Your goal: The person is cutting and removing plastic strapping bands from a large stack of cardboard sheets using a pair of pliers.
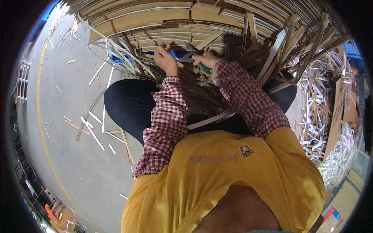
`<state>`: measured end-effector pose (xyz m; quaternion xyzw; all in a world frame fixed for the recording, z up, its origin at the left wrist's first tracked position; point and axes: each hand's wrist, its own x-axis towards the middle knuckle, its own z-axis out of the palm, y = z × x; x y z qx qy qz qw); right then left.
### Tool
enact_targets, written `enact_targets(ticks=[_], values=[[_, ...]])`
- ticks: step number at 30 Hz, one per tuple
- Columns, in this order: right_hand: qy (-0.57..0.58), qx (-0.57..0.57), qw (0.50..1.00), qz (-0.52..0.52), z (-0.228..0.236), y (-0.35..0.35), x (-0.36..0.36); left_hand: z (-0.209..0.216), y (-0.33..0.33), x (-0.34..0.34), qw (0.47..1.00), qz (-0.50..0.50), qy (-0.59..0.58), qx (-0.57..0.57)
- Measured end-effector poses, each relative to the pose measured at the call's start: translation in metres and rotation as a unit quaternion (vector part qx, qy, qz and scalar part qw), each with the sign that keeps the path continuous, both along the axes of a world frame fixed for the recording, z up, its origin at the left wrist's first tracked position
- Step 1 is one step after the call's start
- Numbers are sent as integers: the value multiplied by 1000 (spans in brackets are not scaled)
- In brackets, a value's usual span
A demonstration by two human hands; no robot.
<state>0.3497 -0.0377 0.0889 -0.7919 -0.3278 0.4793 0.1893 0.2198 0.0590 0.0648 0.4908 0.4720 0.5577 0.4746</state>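
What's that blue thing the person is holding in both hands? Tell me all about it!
The blue strip is a thin, flat band, shiny like plastic, lying roughly level in front of the stacked boards. The left hand grips one part, the right hand another, beside a teal-handled tool. Its far left end disappears into tangled pale strips; its full length is hidden.

- One view only, from a fisheye camera worn on the person's head, facing steeply down and slightly forward.
- It sits close above the yellow apron [233, 182] and checked sleeves [167, 124].
- The concrete floor [66, 128] curves away at left; the rim is dark, probably lens edge.
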Motion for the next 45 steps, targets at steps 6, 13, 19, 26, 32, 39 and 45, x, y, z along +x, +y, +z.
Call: enact_targets(ticks=[6, 13, 19, 26, 32, 39, 45], values=[[-7, 41, 996, -84, -18, 19, -4, 12, -10, 3, 1000, 1, 23, -8], [-163, 82, 983, 23, 9, -13, -50, 8, -12, 8, 993, -88, 74, 32], [8, 23, 967, 253, 13, -103, -45, -15, -22, 22, 980, -126, 141, 54], [316, 116, 941, 38, 9, -62, 22, -34, -11, -8, 981, -55, 177, -51], [31, 9, 999, -8, 12, 7, 10, -15, -12, -3, 998, 20, 52, -10], [55, 258, 963, -59, 24, -52, -74, 0, -17, 11, 987, -116, 5, 111], [84, -20, 978, 188, 33, -83, -22, -32, -27, 5, 967, -198, 154, -54]])
